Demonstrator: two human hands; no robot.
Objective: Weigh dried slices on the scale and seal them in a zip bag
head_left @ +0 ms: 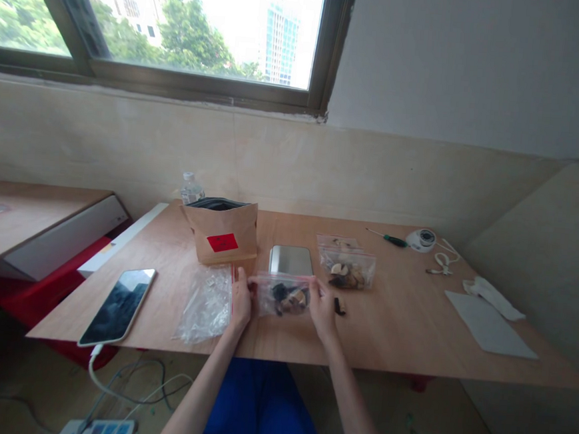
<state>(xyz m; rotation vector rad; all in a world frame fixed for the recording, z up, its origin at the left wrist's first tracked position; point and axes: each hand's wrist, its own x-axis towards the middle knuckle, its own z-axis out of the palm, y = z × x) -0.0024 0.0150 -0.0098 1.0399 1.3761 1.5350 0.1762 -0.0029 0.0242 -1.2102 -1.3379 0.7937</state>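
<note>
A small clear zip bag (283, 295) with dark and pale pieces inside lies on the wooden table (391, 332) in front of me. My left hand (241, 300) pinches its left end and my right hand (320, 305) pinches its right end. A small black piece (339, 307) lies just right of my right hand. Behind it sits a second filled zip bag (347, 270) on top of a stack of bags. A pile of clear plastic bags (206, 303) lies left of my left hand.
A brown paper bag (224, 233) with a red label stands at the back, a water bottle (190, 188) behind it. A small silver scale (291, 260), a phone (119, 305) on a cable, a screwdriver (387, 237), a white round device (422, 239) and grey sheets (489, 322) also lie here.
</note>
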